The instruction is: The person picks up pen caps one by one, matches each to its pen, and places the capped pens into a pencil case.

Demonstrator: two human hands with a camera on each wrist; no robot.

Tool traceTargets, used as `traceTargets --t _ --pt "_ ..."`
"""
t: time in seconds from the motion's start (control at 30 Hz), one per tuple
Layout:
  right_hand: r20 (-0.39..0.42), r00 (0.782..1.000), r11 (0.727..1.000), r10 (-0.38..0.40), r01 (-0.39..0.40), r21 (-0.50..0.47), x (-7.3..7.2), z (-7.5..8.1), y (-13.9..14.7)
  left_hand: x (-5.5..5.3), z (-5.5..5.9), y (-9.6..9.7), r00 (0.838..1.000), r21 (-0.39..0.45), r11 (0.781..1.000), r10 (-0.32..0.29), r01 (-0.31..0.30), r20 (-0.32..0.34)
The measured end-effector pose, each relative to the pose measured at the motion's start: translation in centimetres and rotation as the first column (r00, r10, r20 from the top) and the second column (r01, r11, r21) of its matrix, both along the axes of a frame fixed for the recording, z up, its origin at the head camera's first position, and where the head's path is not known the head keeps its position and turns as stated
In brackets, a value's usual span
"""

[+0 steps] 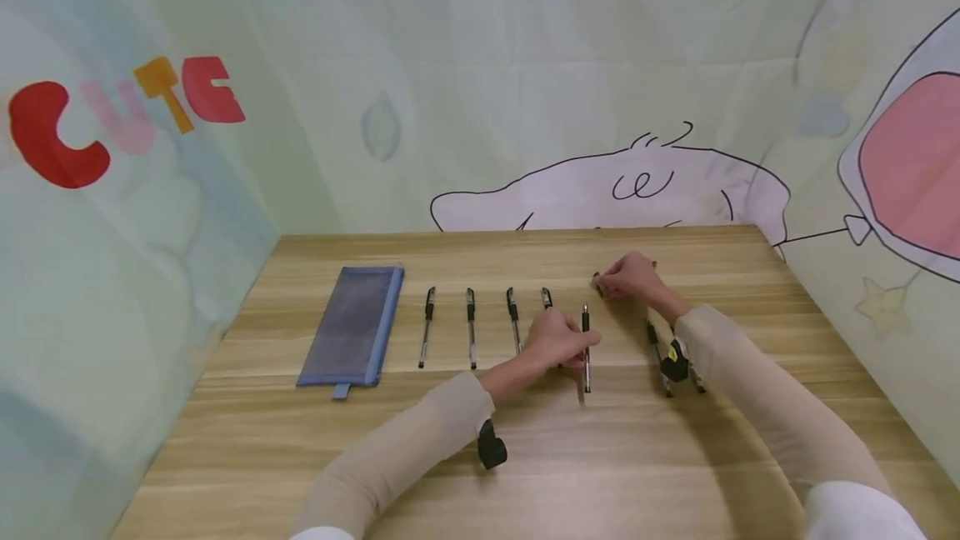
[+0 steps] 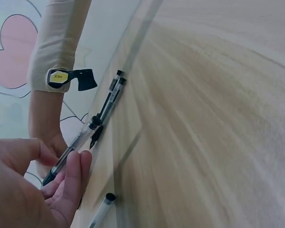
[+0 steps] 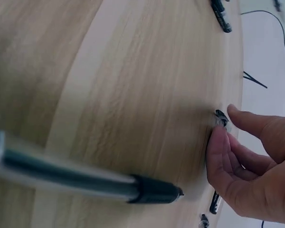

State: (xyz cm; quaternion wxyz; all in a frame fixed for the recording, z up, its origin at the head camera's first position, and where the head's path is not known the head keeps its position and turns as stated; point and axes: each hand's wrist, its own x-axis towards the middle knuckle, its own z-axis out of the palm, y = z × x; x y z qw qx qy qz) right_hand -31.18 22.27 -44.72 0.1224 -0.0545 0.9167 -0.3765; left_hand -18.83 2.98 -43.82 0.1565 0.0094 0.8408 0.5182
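I see one slim pen [image 1: 587, 379], clear-barrelled with a black grip, uncapped, pinched in the left hand [image 1: 558, 337], its bare tip pointing toward the far edge of the desk [image 1: 600, 473]. Between thumb and fingers of the right hand [image 1: 632, 276], nearer that edge, sits a small black-and-clear piece [image 1: 597, 283], probably a cap, though I see it poorly.

On the table [image 1: 637, 457], a pouch [image 1: 348, 327] lies left of centre in the frame, four pens [image 1: 471, 327] in a row to its right. Right of these, the left hand [image 1: 557, 338] holds another pen [image 1: 586, 322]; up and right, the right hand [image 1: 632, 277] pinches a pen cap [image 1: 597, 284].
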Motion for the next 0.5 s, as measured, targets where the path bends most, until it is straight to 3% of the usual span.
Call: traceTargets --t 0.17,0.37,0.5 --pt "-0.027 1.000 0.996 0.008 -0.005 0.093 -0.3 0.3 -0.3 -0.5 0.3 -1.1 0.999 0.044 0.998 0.040 -0.039 -0.020" --pt "-0.002 1.000 0.995 0.016 -0.016 0.104 -0.1 0.4 -0.7 -1.1 0.2 -2.7 0.995 0.101 0.991 0.088 -0.084 -0.037" --pt "-0.001 1.000 0.996 0.026 -0.026 0.087 0.1 0.3 -0.9 -1.4 0.2 -4.0 0.995 0.145 0.987 0.081 -0.073 -0.053"
